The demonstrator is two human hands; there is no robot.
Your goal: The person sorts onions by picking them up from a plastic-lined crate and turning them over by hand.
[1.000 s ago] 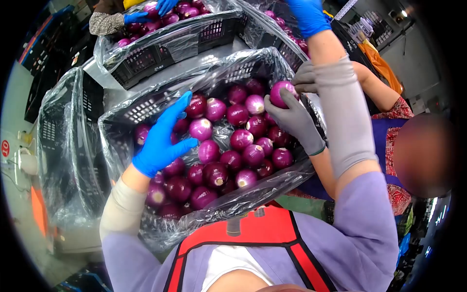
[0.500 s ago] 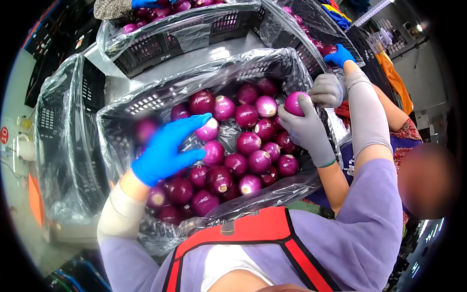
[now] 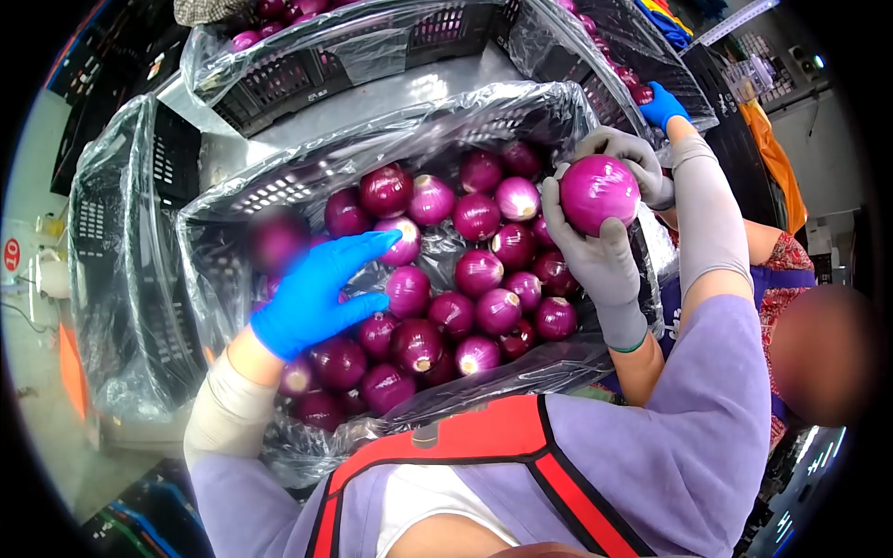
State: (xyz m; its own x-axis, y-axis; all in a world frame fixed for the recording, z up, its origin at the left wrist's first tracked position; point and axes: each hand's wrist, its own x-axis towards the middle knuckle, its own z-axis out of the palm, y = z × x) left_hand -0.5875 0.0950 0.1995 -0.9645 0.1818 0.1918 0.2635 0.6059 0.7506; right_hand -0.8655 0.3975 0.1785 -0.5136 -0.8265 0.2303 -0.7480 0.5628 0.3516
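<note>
My left hand [image 3: 321,293], in a blue glove, is over the lined crate [image 3: 200,270] of red onions. Its fingers are spread, and the fingertips touch or nearly touch a pale-ended red onion [image 3: 404,244]. My right hand [image 3: 664,106], also blue-gloved, reaches to the far right crate, its fingers curled around a red onion [image 3: 641,94] there. Between my arms, a co-worker's grey-gloved hand [image 3: 600,274] holds up a large red onion [image 3: 600,193]. That person's other grey glove [image 3: 634,163] is just behind it.
Black crates with clear plastic liners surround the work: a lined crate [image 3: 121,251] at left, another black crate [image 3: 344,74] with onions at the back. A checked sleeve [image 3: 209,9] shows at top left. The co-worker's arm passes beneath my right arm.
The co-worker's grey hand has lifted and turned its red onion up towards the camera, beside the other grey glove. My left hand stays nearly still; my right has shifted slightly right in view.
</note>
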